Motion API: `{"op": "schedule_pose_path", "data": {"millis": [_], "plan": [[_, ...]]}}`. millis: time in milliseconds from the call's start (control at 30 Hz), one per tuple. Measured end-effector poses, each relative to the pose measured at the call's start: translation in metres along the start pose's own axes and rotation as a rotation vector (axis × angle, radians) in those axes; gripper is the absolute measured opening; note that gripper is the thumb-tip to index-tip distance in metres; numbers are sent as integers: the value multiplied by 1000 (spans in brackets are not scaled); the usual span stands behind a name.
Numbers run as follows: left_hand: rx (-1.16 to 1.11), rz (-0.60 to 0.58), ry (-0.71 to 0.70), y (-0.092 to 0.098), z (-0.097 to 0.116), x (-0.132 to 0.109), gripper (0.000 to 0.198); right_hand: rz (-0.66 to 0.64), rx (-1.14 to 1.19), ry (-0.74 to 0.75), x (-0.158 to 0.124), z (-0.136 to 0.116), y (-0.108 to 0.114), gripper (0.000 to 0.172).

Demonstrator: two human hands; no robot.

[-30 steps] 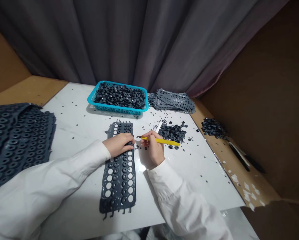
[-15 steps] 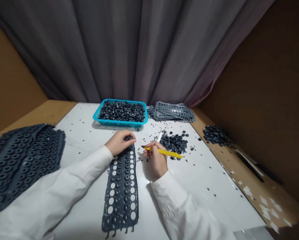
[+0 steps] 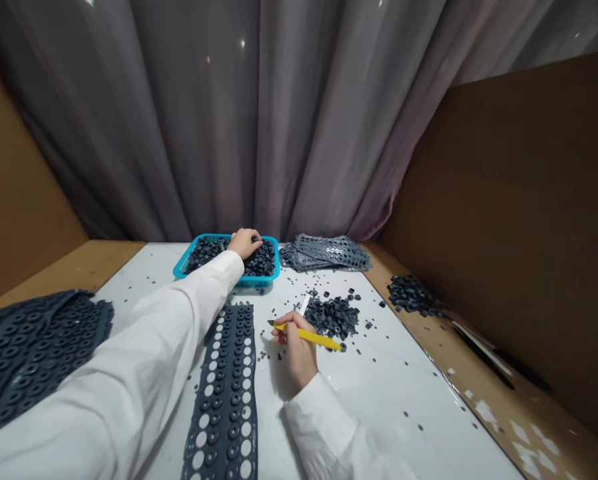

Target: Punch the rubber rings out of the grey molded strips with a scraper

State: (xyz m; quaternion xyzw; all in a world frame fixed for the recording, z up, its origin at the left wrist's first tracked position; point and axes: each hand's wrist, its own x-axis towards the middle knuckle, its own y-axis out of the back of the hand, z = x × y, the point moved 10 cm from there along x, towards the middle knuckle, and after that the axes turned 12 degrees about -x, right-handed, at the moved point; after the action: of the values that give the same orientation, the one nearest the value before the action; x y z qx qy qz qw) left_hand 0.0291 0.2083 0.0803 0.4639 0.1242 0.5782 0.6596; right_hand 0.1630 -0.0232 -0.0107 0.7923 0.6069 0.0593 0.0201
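Note:
My left hand (image 3: pixel 245 243) is over the blue basket (image 3: pixel 183 268), among small black rubber rings (image 3: pixel 206 250). Its thumb and fingers curl together, and whatever lies between them is too small to make out. My right hand (image 3: pixel 297 343) grips a yellow craft knife (image 3: pixel 320 338), its dark tip pointing left, just above the white tabletop. Between my arms lies a dark rubber sheet (image 3: pixel 229 407) with rows of raised rings and round white holes along both sides. The left sleeve covers part of its left edge.
At left rests a stack of ringed rubber sheets (image 3: pixel 39 353). Punched-out sheets (image 3: pixel 329 253) lie behind, right of the basket. Dark scraps form a pile (image 3: pixel 333 317) beside my right hand and another heap (image 3: pixel 411 295) on the brown ledge, near thin tools (image 3: pixel 483 353). A curtain (image 3: pixel 279 120) hangs behind.
My left hand has left the far end of the rubber sheet and moved forward to the basket. The right hand still holds the knife. The camera view has tilted up.

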Motion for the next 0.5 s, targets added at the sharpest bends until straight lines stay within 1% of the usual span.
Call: {"op": "schedule_pose_path", "data": {"millis": [100, 367, 500], "plan": [[13, 35, 63, 3, -12, 2, 19, 0, -4, 10, 0, -1, -1, 20], [-21, 59, 131, 18, -22, -3, 31, -27, -32, 35, 0, -1, -4, 20], [-65, 83, 179, 25, -33, -5, 31, -33, -18, 31, 1, -1, -5, 19]]}}
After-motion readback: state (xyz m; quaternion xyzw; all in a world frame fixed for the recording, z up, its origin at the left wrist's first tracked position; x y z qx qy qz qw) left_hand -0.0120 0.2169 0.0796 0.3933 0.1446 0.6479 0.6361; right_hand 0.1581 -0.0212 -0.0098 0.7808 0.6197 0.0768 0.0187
